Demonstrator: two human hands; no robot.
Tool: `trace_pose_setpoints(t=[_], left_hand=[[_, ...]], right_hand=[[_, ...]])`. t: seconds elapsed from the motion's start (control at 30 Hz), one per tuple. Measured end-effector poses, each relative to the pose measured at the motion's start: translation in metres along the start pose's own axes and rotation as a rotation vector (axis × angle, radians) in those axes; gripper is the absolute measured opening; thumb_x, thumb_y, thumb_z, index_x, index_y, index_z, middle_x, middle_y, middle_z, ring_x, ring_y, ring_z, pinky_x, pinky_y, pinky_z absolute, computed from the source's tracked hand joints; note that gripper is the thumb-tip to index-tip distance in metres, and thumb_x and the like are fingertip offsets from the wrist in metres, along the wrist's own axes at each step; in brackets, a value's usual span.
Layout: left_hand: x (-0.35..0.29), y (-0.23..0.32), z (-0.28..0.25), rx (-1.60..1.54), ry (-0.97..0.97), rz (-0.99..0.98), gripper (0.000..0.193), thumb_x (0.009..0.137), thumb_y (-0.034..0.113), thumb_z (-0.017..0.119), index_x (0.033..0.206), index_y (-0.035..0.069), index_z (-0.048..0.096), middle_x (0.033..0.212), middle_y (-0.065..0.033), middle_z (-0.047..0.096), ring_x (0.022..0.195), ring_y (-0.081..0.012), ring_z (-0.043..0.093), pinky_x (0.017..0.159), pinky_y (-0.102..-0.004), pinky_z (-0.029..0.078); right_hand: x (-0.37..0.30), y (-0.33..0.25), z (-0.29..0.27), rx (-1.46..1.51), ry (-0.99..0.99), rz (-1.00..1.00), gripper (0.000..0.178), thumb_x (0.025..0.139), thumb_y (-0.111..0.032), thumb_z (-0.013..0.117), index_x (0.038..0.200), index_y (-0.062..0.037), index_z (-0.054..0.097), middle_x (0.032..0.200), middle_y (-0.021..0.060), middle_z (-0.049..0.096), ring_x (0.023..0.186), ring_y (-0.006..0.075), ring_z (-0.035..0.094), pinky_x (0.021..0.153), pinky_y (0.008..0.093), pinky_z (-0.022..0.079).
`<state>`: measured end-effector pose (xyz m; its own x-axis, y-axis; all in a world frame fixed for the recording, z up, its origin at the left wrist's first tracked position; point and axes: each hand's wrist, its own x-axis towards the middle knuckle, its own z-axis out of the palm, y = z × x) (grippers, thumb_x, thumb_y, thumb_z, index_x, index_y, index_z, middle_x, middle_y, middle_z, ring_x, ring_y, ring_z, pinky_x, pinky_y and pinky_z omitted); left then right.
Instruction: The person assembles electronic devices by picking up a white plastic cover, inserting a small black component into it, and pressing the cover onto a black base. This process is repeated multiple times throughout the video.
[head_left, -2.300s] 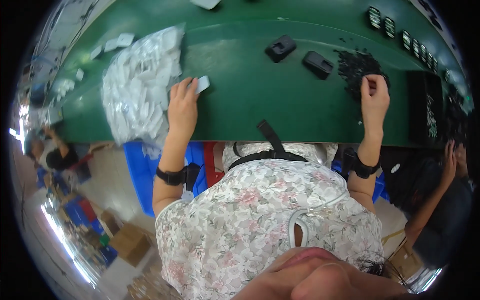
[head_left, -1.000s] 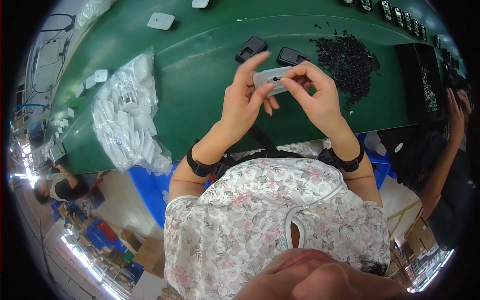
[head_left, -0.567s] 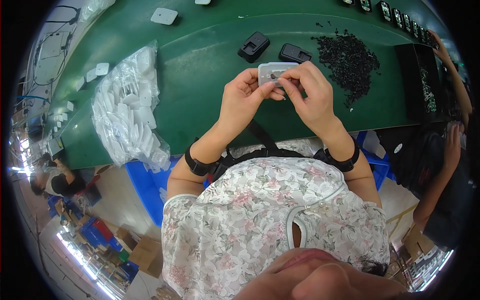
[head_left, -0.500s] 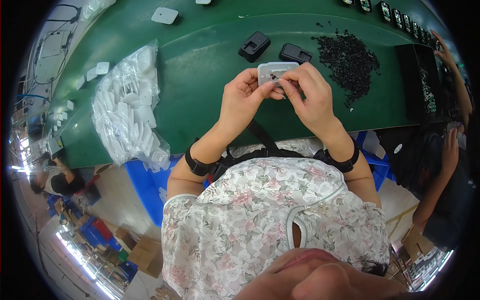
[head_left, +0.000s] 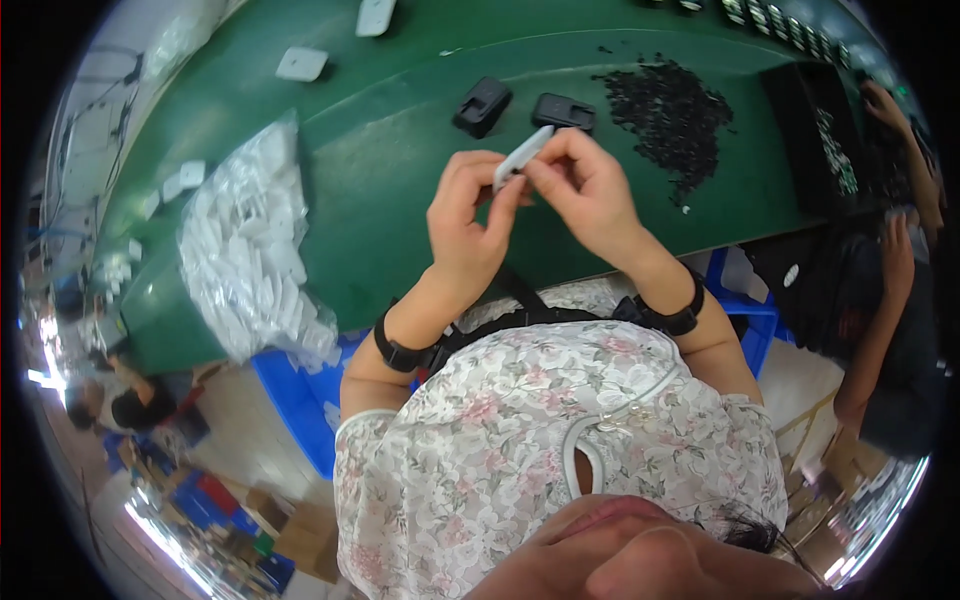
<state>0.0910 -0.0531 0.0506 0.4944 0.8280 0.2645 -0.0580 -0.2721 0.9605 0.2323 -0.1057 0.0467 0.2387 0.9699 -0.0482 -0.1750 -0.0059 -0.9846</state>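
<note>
A thin white plastic cover [head_left: 522, 158] is held tilted, nearly edge-on, above the green table. My left hand [head_left: 470, 208] grips its left end between thumb and fingers. My right hand [head_left: 588, 192] pinches at its right side, thumb and forefinger meeting close to the inner face. A small dark piece shows by the fingertips; its kind is too small to tell. Just beyond the hands lie two black plastic housings, one to the left [head_left: 483, 106] and one to the right [head_left: 563, 113]. A pile of small black parts [head_left: 665, 125] spreads to the right.
A clear bag of white covers [head_left: 248, 240] lies at the left. Loose white covers [head_left: 302, 64] are scattered farther back. A black box [head_left: 812, 135] with small circuit boards stands right, near a co-worker's hand [head_left: 885, 108]. Blue bins [head_left: 295, 400] sit below the table edge [head_left: 190, 358].
The white cover has turned from facing up to nearly edge-on, tilted between both hands. The whole view has shifted slightly, with the table things appearing farther left.
</note>
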Motion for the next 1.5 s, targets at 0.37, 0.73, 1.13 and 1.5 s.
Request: trace_pose_setpoints(t=[0.37,0.73,1.13,1.5], left_hand=[[-0.013,-0.005,-0.010,-0.228,-0.044,-0.233,0.003,0.091,-0.003,0.053,0.092,-0.006,0.052,0.097,-0.0117,0.054,0.074,-0.0172,0.063,0.061,-0.0249,0.054],[-0.020,-0.001,-0.033,-0.410,-0.011,-0.528,0.015,0.095,0.009,0.053,0.100,-0.004,0.057,0.084,-0.0115,0.064,0.069,-0.0152,0.063,0.066,-0.0251,0.050],[-0.013,-0.006,-0.035,-0.551,0.221,-0.491,0.015,0.096,0.011,0.053,0.099,-0.004,0.055,0.083,-0.0132,0.067,0.069,-0.0159,0.066,0.067,-0.0254,0.053],[-0.013,-0.006,-0.032,-0.491,0.234,-0.364,0.012,0.096,0.010,0.053,0.096,-0.002,0.053,0.084,-0.0103,0.065,0.072,-0.0138,0.065,0.069,-0.0249,0.053]], right_hand=[[-0.001,-0.009,-0.007,-0.589,0.264,-0.428,0.027,0.077,-0.020,0.075,0.088,-0.0038,0.057,0.080,0.0047,0.053,0.057,0.0147,0.045,0.056,0.0280,0.042],[0.010,-0.010,0.003,-0.263,-0.243,0.117,0.021,0.084,-0.013,0.068,0.090,-0.0055,0.049,0.078,-0.0004,0.051,0.071,0.0060,0.047,0.061,0.0226,0.040],[0.014,0.005,0.020,-0.652,0.011,-0.531,0.032,0.075,-0.007,0.076,0.103,-0.0061,0.060,0.116,0.0106,0.048,0.090,0.0176,0.054,0.069,0.0260,0.046],[0.017,0.010,0.036,-0.615,0.027,-0.502,0.022,0.077,-0.001,0.072,0.097,-0.0083,0.066,0.119,0.0124,0.049,0.097,0.0234,0.054,0.083,0.0334,0.047]])
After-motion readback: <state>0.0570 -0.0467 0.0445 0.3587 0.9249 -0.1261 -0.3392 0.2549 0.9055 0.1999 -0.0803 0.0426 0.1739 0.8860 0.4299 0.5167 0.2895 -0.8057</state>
